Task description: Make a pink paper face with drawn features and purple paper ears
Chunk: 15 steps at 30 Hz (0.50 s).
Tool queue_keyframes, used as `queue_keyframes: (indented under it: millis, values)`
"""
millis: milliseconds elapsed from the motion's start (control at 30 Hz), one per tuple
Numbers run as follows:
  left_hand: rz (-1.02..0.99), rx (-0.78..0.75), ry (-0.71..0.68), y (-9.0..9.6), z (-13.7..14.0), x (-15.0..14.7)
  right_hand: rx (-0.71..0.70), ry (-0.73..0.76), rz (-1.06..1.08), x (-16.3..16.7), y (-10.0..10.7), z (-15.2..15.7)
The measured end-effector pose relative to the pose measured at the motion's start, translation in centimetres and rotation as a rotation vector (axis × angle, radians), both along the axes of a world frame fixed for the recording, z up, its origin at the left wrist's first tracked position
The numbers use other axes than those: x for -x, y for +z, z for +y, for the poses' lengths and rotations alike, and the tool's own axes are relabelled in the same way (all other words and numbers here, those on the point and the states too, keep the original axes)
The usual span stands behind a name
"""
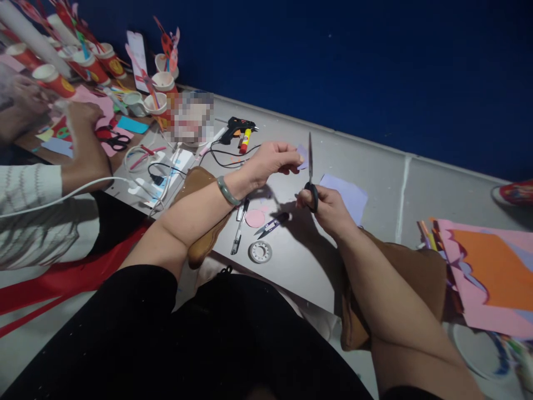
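**Closely paired: lilac scrap (302,158) just left of the scissors (310,175)**

Across the grey table (366,155), a lilac sheet (350,199) lies flat, partly behind the right hand (331,208), whose grip is closed around the scissors. Their long axis runs forward, upright in view; whether they stand parted cannot be told. Smallest, the lilac scrap sits just beside them, pinched at its edge in the grip of the left hand (268,163), the nearer of the two.

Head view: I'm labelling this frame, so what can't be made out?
In the head view:
Purple paper piece: partly covered by the left hand.
Scissors: handles partly hidden by the right hand.
Mosaic patch: pixelation hides what's beneath.
Red object: cut off by the right edge.
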<state>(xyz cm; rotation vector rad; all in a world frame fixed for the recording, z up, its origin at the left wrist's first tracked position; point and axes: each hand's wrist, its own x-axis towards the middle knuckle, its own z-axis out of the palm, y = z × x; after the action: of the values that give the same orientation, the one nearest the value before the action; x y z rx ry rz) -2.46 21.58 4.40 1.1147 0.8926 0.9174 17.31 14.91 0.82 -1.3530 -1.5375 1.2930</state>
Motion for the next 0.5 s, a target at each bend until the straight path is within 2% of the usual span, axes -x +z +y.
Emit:
queue_keyframes:
  millis: [100,167,300,500]
  values:
    - [-0.009,-0.067,-0.043,-0.6,0.1,0.0,-0.050,-0.142,0.142,0.0,-0.5,0.3]
    - [-0.039,-0.119,-0.103,-0.9,-0.1,0.0,-0.011,-0.180,0.298,0.0,-0.6,0.6]
    - [-0.107,-0.154,-0.283,-0.9,-0.8,0.2,0.157,-0.071,0.567,0.0,0.2,0.6]
    - [-0.130,-0.120,-0.412,-0.5,-1.6,0.5,0.250,0.098,0.665,0.5,1.7,-0.7]
